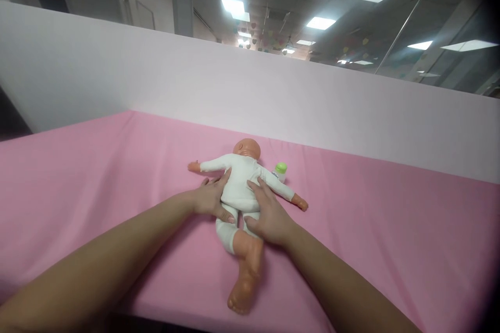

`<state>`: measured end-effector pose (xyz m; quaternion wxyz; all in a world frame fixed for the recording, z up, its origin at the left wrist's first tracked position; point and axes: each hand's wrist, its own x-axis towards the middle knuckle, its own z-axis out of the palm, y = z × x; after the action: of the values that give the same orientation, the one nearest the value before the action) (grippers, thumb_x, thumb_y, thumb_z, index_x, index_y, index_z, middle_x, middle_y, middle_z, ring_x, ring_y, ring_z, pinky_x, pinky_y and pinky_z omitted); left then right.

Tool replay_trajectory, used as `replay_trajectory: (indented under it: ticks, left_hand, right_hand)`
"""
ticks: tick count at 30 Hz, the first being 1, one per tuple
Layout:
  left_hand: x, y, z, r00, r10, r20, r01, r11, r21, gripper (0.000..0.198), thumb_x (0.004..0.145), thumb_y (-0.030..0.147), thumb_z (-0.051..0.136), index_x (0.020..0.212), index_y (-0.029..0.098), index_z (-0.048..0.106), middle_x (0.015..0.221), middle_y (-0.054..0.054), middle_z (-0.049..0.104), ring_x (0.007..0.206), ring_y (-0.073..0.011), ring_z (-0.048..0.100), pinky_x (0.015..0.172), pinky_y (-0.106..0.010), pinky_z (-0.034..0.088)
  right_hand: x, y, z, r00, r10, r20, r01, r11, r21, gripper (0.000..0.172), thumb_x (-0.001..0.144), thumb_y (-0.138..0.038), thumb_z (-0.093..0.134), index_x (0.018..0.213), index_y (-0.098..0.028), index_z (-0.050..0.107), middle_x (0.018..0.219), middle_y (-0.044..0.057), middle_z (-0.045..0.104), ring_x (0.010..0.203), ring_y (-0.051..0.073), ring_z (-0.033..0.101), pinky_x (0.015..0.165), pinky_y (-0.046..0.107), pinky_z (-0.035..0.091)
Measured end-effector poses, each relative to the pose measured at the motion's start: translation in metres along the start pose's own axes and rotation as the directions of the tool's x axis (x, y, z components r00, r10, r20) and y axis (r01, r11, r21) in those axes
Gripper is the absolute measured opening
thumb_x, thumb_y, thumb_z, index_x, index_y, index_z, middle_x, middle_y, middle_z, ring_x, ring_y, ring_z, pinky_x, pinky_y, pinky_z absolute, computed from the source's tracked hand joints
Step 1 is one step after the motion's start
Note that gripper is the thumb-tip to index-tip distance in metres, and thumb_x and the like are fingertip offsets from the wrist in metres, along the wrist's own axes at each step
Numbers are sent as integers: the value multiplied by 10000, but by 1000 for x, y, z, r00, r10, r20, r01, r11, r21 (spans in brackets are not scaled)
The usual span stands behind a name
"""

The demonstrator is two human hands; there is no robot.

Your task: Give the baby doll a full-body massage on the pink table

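Note:
A baby doll (239,182) in a white long-sleeved top and white bottoms lies stretched out on the pink sheet. Its head points away from me, its arms are spread, and one bare foot points toward me. My left hand (213,200) grips the doll's left-hand side in the view, its thumb over the upper leg. On the opposite side, my right hand (271,216) holds the doll at the waist and hip, fingers spread over the lower torso. That hand partly hides the other leg. Beside the doll's right-hand arm stands a small white bottle with a green cap (280,170).
The pink sheet (371,208) covers the surface, with its front edge near me. A white panel (250,83) rises along the back. Beyond it are a doorway (146,2), glass and lit ceiling panels.

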<state>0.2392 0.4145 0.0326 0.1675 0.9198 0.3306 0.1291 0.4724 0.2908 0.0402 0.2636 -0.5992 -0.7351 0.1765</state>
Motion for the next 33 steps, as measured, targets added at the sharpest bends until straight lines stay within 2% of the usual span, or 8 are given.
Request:
replay_trajectory:
  ticks: [3, 8, 12, 17, 20, 25, 29, 33]
  left_hand:
    - [-1, -4, -2, 998, -12, 57, 14, 1000, -28, 1595, 522, 762, 822, 1601, 140, -174, 1620, -285, 197, 1497, -504, 114, 1178, -686, 99]
    - [-10, -10, -8, 994, 109, 11, -102, 955, -277, 1529, 530, 667, 876, 1629, 181, -69, 1601, -229, 301, 1441, -465, 334, 1132, -586, 365]
    - [-20, -11, -16, 986, 166, 31, -139, 900, -413, 1388, 620, 588, 871, 1638, 241, -7, 1555, -165, 413, 1376, -413, 459, 1067, -510, 476]
    - [-28, -3, -24, 963, 33, -267, -61, 993, -99, 1004, 748, 627, 760, 1553, 173, 367, 1600, -199, 301, 1475, -444, 262, 1177, -598, 299]
    - [-31, 17, -25, 907, 141, -397, -135, 990, 44, 757, 786, 611, 714, 1382, 177, 546, 1601, -184, 295, 1478, -426, 255, 1186, -581, 294]
    - [-34, 49, -19, 882, 351, -314, -316, 935, 159, 508, 830, 598, 678, 1168, 219, 702, 1611, -125, 315, 1456, -392, 326, 1199, -538, 298]
    - [-34, 49, -14, 926, 270, -262, -234, 959, 160, 587, 881, 605, 624, 1360, 265, 632, 1641, -105, 257, 1448, -391, 348, 1180, -549, 324]
    - [-29, 36, -13, 942, 93, -322, -55, 990, 127, 872, 917, 635, 555, 1606, 182, 270, 1647, -152, 229, 1486, -381, 279, 1194, -534, 307]
  right_hand:
    - [0, 3, -4, 1000, -19, 20, 19, 1000, 12, 948, 774, -275, 686, 1601, -334, 227, 1705, 62, 20, 1563, 293, 118, 1220, 513, 259]
    - [-2, 0, -5, 996, -87, -3, 87, 996, -11, 954, 787, -274, 670, 1608, -334, 188, 1699, 56, 80, 1563, 283, 130, 1220, 512, 277]
    - [-1, -2, -2, 977, -136, -162, 135, 991, -16, 913, 801, -335, 686, 1585, -305, 219, 1660, 75, 212, 1541, 287, 201, 1207, 506, 318]
    - [5, 4, -1, 930, -97, -355, 126, 990, 57, 455, 830, -326, 645, 1242, -233, 478, 1326, 100, 559, 1189, 259, 568, 998, 430, 496]
    - [5, 1, 0, 939, -147, -311, 158, 987, 9, 169, 844, -284, 606, 972, -235, 506, 1024, 44, 618, 918, 215, 596, 824, 369, 511]
    - [2, -10, 3, 930, -269, -252, 266, 963, -46, 105, 840, -226, 604, 914, -230, 530, 927, 28, 596, 877, 206, 569, 805, 346, 481]
    - [2, -10, 3, 932, -262, -249, 260, 965, -45, 112, 853, -246, 618, 932, -230, 540, 946, 32, 607, 885, 209, 574, 805, 346, 484]
    - [3, -7, 1, 932, -247, -265, 251, 968, -21, 145, 862, -263, 628, 976, -227, 547, 993, 39, 623, 910, 211, 585, 820, 349, 495]
